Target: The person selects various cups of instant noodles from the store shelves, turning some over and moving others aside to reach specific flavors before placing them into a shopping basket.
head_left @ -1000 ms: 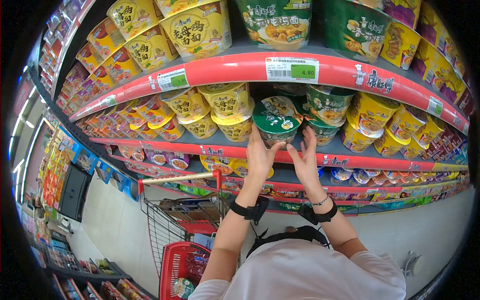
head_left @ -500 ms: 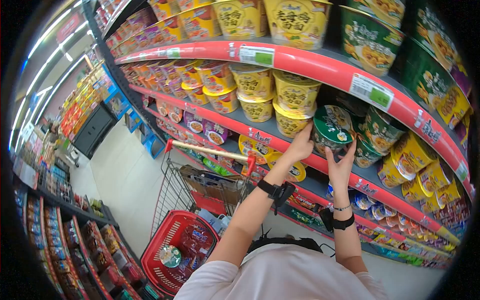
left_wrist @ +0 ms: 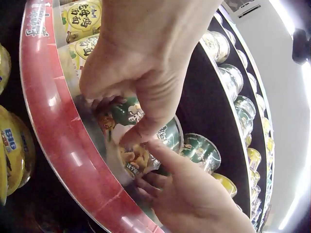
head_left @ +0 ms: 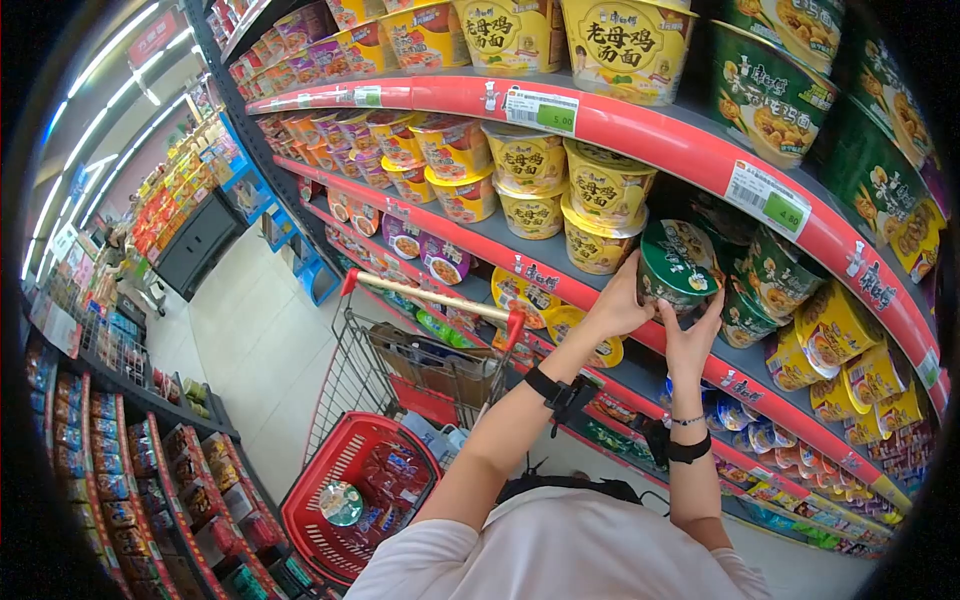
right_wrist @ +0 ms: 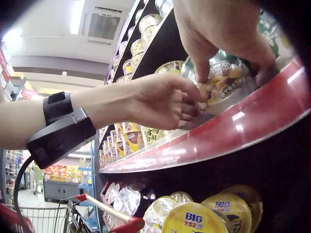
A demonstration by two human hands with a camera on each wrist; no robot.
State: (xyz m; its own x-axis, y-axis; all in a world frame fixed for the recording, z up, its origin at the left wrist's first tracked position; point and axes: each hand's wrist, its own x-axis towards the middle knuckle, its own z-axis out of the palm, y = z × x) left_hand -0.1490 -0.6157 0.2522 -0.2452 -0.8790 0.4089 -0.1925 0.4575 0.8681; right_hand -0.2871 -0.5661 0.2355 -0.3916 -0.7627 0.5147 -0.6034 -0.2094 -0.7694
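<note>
A green instant noodle cup [head_left: 680, 262] with a printed lid stands at the front edge of the middle shelf, lid tilted toward me. My left hand [head_left: 620, 303] grips its left side, the fingers partly hidden behind it. On the near right, my right hand [head_left: 692, 340] holds the cup with thumb in front and fingers along the side. Both thumbs come close together on the front of the cup [left_wrist: 133, 158] in the left wrist view. Yellow noodle cups [head_left: 595, 240] are stacked just left of it, and more green cups [head_left: 775, 270] are at its right.
A red shelf rail [head_left: 545, 275] runs below the hands, and another red rail [head_left: 640, 130] with price tags curves above. Behind to the left stands a shopping cart [head_left: 400, 350] with a red basket [head_left: 300, 505] holding packets and a green-lidded cup [head_left: 341, 503]. Lower shelves carry more cups.
The head view has turned left, bringing the basket fully into sight. Both hands have closed in around the green cup, which now tilts slightly toward me.
</note>
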